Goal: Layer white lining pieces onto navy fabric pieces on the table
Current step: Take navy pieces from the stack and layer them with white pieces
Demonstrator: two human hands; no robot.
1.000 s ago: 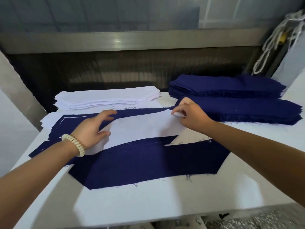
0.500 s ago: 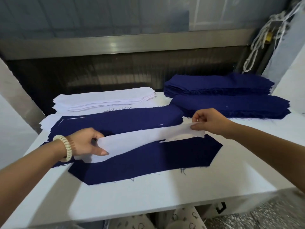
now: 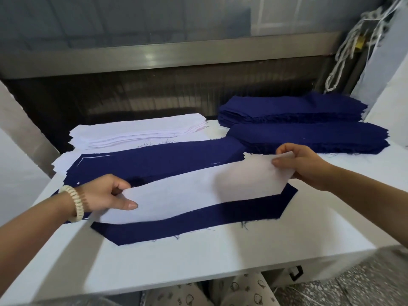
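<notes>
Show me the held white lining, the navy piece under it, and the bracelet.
white lining piece point(image 3: 187, 195): head view, its middle.
navy fabric piece point(image 3: 198, 223): head view, bare near strip.
bracelet point(image 3: 77, 204): head view, its beads.

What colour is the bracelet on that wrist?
The bracelet is creamy white, made of small beads. It shows best in the head view.

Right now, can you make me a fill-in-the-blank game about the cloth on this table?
1. The left hand and right hand pinch one lining piece coloured ____.
2. Beneath it, on the table, lies a fabric piece coloured ____.
3. The bracelet sits on the ____ wrist.

Missing words: white, navy, left.
</notes>
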